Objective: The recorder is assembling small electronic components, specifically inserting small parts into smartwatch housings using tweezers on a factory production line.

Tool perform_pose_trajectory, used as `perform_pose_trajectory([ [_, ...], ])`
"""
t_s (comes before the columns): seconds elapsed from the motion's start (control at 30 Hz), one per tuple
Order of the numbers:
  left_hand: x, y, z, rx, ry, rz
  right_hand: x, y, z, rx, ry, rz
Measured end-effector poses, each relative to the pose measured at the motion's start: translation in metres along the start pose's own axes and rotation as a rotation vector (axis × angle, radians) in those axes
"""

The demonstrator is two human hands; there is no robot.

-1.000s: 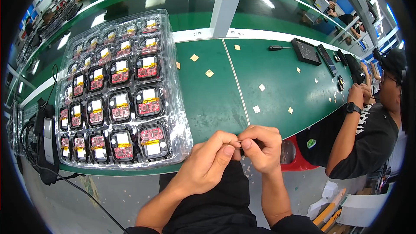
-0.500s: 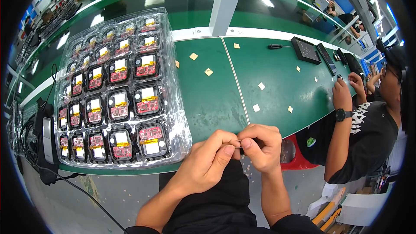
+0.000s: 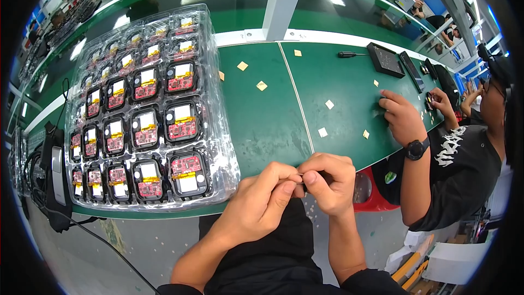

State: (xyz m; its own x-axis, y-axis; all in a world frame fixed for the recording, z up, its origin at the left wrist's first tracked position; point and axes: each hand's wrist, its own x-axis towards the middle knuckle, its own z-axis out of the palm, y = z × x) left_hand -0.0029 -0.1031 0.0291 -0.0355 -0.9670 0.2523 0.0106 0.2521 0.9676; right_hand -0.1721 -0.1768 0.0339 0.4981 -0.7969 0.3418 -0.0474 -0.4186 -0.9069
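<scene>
piece (image 3: 300, 175), small and thin, sits pinched between two bare hands at the near edge of the worktable, above the lap; too little of it shows to tell its kind. left hand (image 3: 257, 201) is closed narrow on it, thumb and forefinger drawn together, the other fingers curled in. right hand (image 3: 331, 184) grips it from the other side, likewise narrow, the fingertips of both hands almost meeting

just left of the left hand a clear plastic tray (image 3: 221, 161) lies on the green worktable (image 3: 267, 125), its pockets filled with rows of black housings (image 3: 188, 173) that show red boards, yellow tape and pale blocks. in the one nearest the left hand, the pale block lies toward the person

past the hands, pale squares (image 3: 262, 86) are scattered about. farther off, a dark-handled screwdriver (image 3: 345, 54) lies near a black box (image 3: 386, 61), with a long dark bar (image 3: 412, 71) beside that

at right sits a co-worker (image 3: 464, 180) in black, a dark watch (image 3: 416, 149) on one wrist, near a red stool (image 3: 375, 201)
</scene>
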Motion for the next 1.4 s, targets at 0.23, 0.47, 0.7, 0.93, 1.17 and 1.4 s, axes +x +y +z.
perform_pose_trajectory([
  [0.23, -0.001, -0.001, -0.001, -0.003, -0.005, -0.002, 0.0, 0.003, 0.002, 0.015, 0.013, -0.019],
  [0.47, 0.001, -0.001, -0.001, 0.001, -0.025, 0.004, 0.001, 0.002, -0.001, 0.005, 0.015, -0.039],
  [0.7, 0.006, 0.001, 0.008, 0.033, 0.03, -0.018, 0.005, 0.006, -0.008, -0.018, 0.121, 0.004],
  [0.93, 0.006, -0.004, 0.007, 0.056, 0.027, 0.034, 0.028, 0.018, -0.088, -1.18, 0.576, 0.455],
  [1.17, 0.007, 0.005, 0.006, 0.106, 0.01, 0.034, 0.031, 0.028, -0.115, -1.144, 0.507, 0.438],
  [1.4, -0.002, 0.004, 0.009, 0.203, 0.065, 0.033, -0.009, -0.017, -0.038, -0.27, 0.242, 0.148],
])
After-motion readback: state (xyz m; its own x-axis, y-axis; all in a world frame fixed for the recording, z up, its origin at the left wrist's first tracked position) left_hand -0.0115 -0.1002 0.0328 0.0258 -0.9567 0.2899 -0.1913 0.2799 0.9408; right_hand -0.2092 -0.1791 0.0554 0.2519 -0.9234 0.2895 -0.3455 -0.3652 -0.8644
